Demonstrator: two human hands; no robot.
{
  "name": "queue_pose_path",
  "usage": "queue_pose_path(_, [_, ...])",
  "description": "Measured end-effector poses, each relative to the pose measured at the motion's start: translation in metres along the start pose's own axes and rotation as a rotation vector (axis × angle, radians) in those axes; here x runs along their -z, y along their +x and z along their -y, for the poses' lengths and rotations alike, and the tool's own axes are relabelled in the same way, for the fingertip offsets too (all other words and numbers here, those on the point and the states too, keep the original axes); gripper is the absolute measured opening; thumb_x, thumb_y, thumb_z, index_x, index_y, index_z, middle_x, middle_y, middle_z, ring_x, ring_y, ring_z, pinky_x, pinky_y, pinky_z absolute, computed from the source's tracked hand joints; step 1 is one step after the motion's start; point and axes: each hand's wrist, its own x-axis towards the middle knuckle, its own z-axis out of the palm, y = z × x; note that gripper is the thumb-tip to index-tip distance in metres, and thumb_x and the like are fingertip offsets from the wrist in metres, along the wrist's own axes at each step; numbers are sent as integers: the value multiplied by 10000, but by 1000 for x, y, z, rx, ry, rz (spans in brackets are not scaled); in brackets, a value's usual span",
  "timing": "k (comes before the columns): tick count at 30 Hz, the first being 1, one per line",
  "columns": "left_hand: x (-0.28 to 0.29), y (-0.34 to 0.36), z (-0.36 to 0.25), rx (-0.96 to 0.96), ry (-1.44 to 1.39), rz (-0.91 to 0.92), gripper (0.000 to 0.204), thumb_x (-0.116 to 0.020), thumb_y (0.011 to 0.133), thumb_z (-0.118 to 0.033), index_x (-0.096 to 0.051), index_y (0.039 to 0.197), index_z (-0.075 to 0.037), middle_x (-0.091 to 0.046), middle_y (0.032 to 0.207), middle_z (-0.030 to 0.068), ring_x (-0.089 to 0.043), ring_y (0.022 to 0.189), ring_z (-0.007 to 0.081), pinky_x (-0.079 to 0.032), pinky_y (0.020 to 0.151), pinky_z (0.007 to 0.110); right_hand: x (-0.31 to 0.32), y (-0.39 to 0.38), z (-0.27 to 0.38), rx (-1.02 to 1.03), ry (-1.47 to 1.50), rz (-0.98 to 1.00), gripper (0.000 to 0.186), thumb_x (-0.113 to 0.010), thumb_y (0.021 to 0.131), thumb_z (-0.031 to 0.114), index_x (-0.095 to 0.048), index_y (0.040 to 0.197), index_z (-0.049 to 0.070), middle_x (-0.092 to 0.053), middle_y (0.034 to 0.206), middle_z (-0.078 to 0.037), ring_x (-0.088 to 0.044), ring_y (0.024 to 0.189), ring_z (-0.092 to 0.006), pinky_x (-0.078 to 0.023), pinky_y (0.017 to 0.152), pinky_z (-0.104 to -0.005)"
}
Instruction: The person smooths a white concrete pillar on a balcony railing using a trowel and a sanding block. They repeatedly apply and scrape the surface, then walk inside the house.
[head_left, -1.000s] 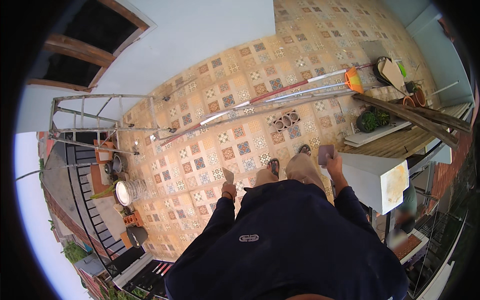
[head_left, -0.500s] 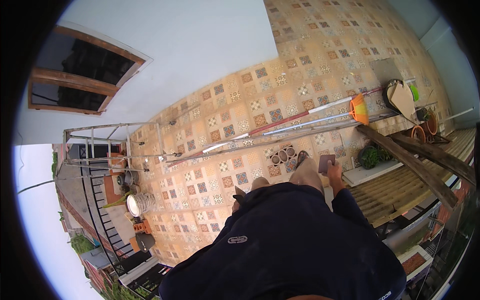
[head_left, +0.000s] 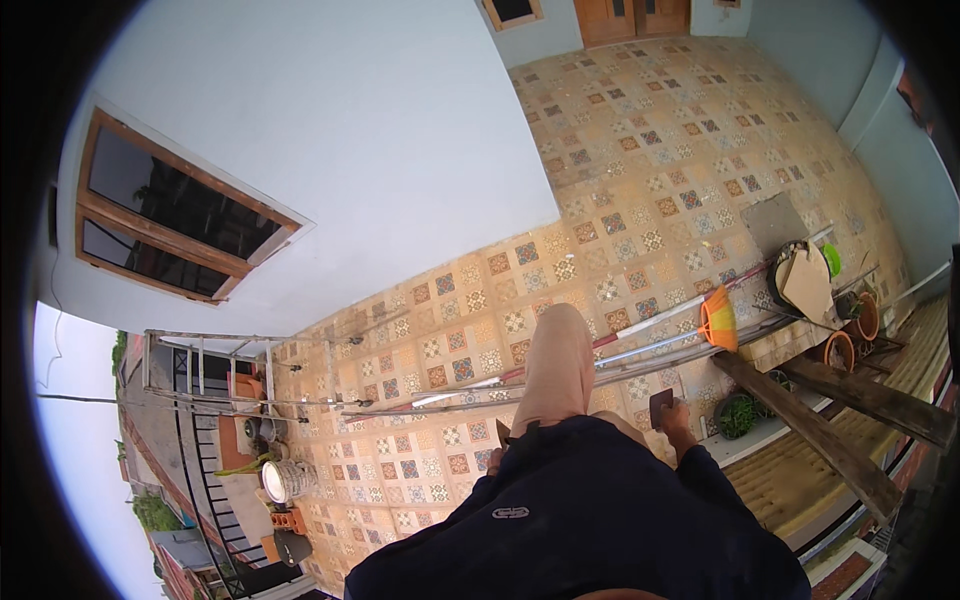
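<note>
My right hand point(head_left: 677, 416), out to the right of my body, is closed around a flat, dark reddish-brown rectangular piece point(head_left: 661, 407); its exact kind is unclear. My left hand point(head_left: 494, 461) shows only partly beside my left hip, the rest hidden by my dark shirt. Its fingers are closed at a small flat, pointed brownish piece point(head_left: 503, 433), too small to name. One bent leg point(head_left: 560, 365) in beige trousers is lifted in front of me, over long poles lying across the tiled floor.
Red-and-white poles point(head_left: 635, 326) and an orange broom point(head_left: 718, 320) lie across the patterned floor point(head_left: 480, 330). Wooden beams point(head_left: 810, 430) and a potted plant point(head_left: 737, 416) stand at right. A metal frame point(head_left: 210, 370) stands left, near a white bucket point(head_left: 287, 482).
My leg has come up and forward over the poles. The view has tilted up, bringing a wooden door into sight. Both hands keep their pieces; the holed block is now out of sight.
</note>
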Motion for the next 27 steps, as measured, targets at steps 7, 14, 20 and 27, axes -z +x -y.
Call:
queue_pose_path(7, [15,124,-58,-32,313,215,391,-718,969,-354,-766,1295,-143,-801,1135,200,-773,1083,404,-619,935,526,-3,78,27,117,-417,-67,464,-638,998,391,-720,1086,-57,-751,1088,-341,-719,1092,-530,-554,951,-614])
queue_pose_path(14, [140,328,-236,-272,541,352,434,-724,972,-362,-745,1352,-152,-796,1156,209,-772,1078,415,-621,937,534,24,186,92,58,-767,13,406,-592,1061,334,-721,1035,-50,-764,977,-311,-754,952,-511,-592,849,-584])
queue_pose_path(20, [240,430,-428,-55,-572,279,279,-613,1024,-292,-662,953,-26,-678,782,87,-635,581,189,-510,508,361,51,316,275,214,-318,-413,395,-579,1056,304,-717,1003,-62,-722,859,-277,-712,789,-435,-519,706,-526])
queue_pose_path(27, [251,491,-517,-9,-509,391,304,-624,1047,-312,-689,992,-20,-702,802,99,-657,597,218,-529,520,386,84,402,373,285,-41,-552,447,-511,1117,361,-677,1187,-48,-716,964,-338,-685,938,-568,-516,772,-605])
